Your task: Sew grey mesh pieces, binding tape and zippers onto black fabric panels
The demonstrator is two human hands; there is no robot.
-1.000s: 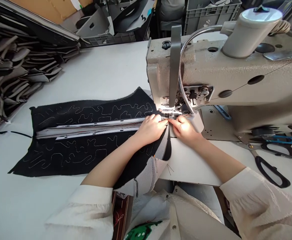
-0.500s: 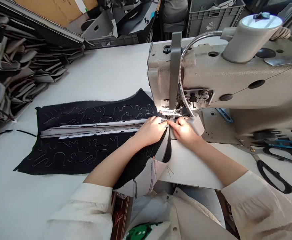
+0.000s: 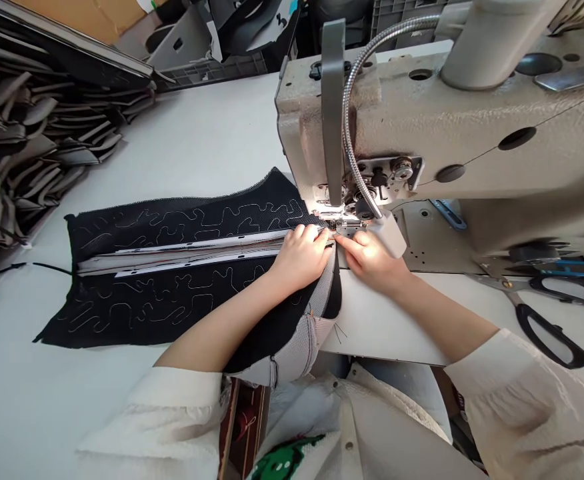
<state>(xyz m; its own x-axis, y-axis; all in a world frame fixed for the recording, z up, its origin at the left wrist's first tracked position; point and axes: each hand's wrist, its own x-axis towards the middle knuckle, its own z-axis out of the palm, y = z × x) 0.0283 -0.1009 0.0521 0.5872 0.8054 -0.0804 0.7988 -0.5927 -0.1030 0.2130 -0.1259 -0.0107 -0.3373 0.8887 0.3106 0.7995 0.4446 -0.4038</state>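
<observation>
A black fabric piece (image 3: 142, 297) with pale squiggly stitching lies across the table, its folded grey-lined end hanging over the front edge. Two white strips (image 3: 192, 265) with dark marks run along its middle seam. My left hand (image 3: 302, 257) is closed on the fabric just left of the presser foot, fingers curled down. My right hand (image 3: 369, 259) is closed at the fabric's right edge, index finger pointing toward the left fingertips. Both hands are right in front of the lit needle area of the sewing machine (image 3: 312, 127). The exact grip under the fingers is hidden.
Large scissors (image 3: 552, 333) with black handles lie at the right, near blue-handled snips (image 3: 577, 269). Another blue tool (image 3: 448, 215) rests on the machine bed. Stacked grey-and-black pieces (image 3: 27, 127) fill the left side. Grey crates (image 3: 182, 43) stand behind the table.
The view has shifted and tilted a little, so the machine appears higher and nearer. Both hands stay at the needle area; the left fingers look slightly more spread and the fabric has barely moved.
</observation>
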